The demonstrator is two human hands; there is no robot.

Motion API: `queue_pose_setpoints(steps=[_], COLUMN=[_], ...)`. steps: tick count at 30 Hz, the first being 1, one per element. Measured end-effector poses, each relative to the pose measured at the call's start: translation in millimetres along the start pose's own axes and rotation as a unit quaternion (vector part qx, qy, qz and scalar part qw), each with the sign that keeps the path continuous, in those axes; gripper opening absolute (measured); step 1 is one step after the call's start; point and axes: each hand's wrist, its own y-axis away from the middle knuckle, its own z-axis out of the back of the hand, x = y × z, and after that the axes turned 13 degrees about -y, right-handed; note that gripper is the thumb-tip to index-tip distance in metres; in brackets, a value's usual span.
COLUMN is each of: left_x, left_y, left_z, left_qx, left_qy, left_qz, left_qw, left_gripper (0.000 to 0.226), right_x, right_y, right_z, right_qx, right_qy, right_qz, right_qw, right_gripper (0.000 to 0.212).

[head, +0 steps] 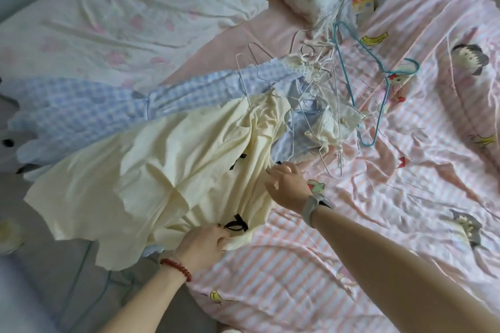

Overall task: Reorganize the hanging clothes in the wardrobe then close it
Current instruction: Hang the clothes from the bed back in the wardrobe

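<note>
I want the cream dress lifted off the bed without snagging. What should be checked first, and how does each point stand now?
1. Left hand grips the cream dress hem: ok.
2. Right hand has a hold on the dress: not ok, fingers straight at its edge.
3. Dress on a hanger: cannot tell.
4. Wire hangers clear of the neckline: not ok, tangled beside it.
5. Blue checked garment free of the dress: not ok, it lies partly under it.

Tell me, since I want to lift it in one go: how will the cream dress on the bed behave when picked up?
The cream dress will probably hang limp: it lies in soft folds and creases. It looks thin, so likely light. Its top seems to sit on a wire hanger tangled among others, which may drag along. The left hand grips its edge.
</note>
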Motion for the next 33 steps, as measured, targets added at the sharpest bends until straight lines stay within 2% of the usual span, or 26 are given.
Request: queue_pose_setpoints(steps=[2,3,5,6,7,9,11,14,17,19,22,25,28,31,33], left_x=[3.0,3.3,3.1,0.9,-2.1,-8.4,-14.5,-19.7,-21.7,-24.7,-32.9,-45.4,-56.7,-69.9,-81.7], left_y=[-1.0,-3.1,-11.1,-15.7,-21.5,-32.5,-42.1,-47.1,-37.7,-23.8,-0.9,20.6,38.2,57.2,71.8], left_z=[3.5,6.4,12.0,15.4,19.9,29.0,30.8,26.9,23.9,24.1,26.7,32.5,37.2,32.4,21.8], left_qx=[0.018,-0.006,-0.124,-0.178,-0.202,-0.171,-0.109,-0.115,-0.168,-0.205,-0.253,-0.288,-0.285,-0.209,-0.178], left_qy=[0.008,0.006,-0.002,0.001,0.007,0.034,0.035,0.038,0.102,0.126,0.109,0.093,0.035,-0.044,-0.058], left_qz=[0.015,0.019,0.023,0.026,0.032,0.050,0.072,0.090,0.102,0.121,0.130,0.125,0.110,0.115,0.117], left_qw=[1.000,1.000,0.992,0.984,0.979,0.983,0.991,0.989,0.975,0.963,0.952,0.945,0.952,0.970,0.975], left_gripper=[0.026,0.026,0.027,0.029,0.035,0.051,0.057,0.054,0.047,0.043,0.040,0.042,0.051,0.055,0.051], right_x=[-3.5,-4.4,-7.6,-8.8,-9.3,-9.2,-7.6,-0.3,4.4,5.4,5.8,8.5,9.3,-2.4,-16.1], right_y=[12.5,16.9,18.1,17.3,14.8,9.8,6.4,6.7,18.6,38.1,77.9,126.9,176.0,211.2,232.2], right_z=[-10.0,-11.8,-14.6,-15.6,-15.4,-12.4,-8.3,-1.9,-3.8,-11.0,-31.1,-52.4,-65.0,-64.3,-54.6], right_qx=[-0.019,-0.049,-0.159,-0.215,-0.236,-0.182,-0.127,-0.156,-0.179,-0.161,-0.118,-0.095,-0.082,-0.067,-0.076], right_qy=[-0.037,-0.085,-0.199,-0.250,-0.293,-0.354,-0.392,-0.422,-0.405,-0.410,-0.420,-0.406,-0.352,-0.293,-0.254], right_qz=[0.020,0.018,-0.018,-0.051,-0.097,-0.167,-0.192,-0.188,-0.186,-0.200,-0.198,-0.151,-0.076,-0.018,0.026], right_qw=[0.999,0.995,0.967,0.943,0.922,0.902,0.891,0.873,0.877,0.875,0.878,0.896,0.929,0.954,0.964], right_gripper=[0.031,0.027,0.019,0.020,0.027,0.041,0.043,0.028,0.014,0.010,0.007,0.008,0.011,0.011,0.012])
